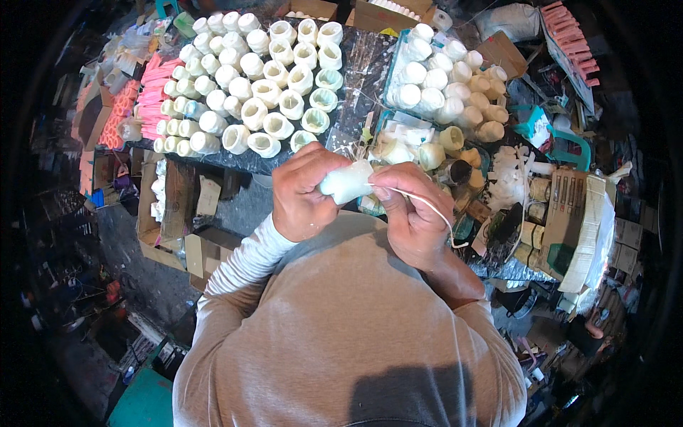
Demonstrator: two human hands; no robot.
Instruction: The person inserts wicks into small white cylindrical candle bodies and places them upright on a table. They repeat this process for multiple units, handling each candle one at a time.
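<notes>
My left hand (302,196) is closed around a short, whitish, translucent candle (346,182), held in front of my chest over the table's near edge. My right hand (415,213) pinches a thin pale wick (432,203) at the candle's right end. From those fingers the wick's loose tail curves down to the right. Just beyond my hands, on the dark table, stand rows of hollow cream-white wax cups (266,92). Pale wax pieces (400,151) lie heaped right behind my fingers.
Rounded white wax pieces (433,99) fill a tray at the far right. Pink sticks (158,92) lie left of the cups. An open carton (569,220) stands at the right, a cardboard box (163,213) low at the left. A teal stool (569,146) is farther right.
</notes>
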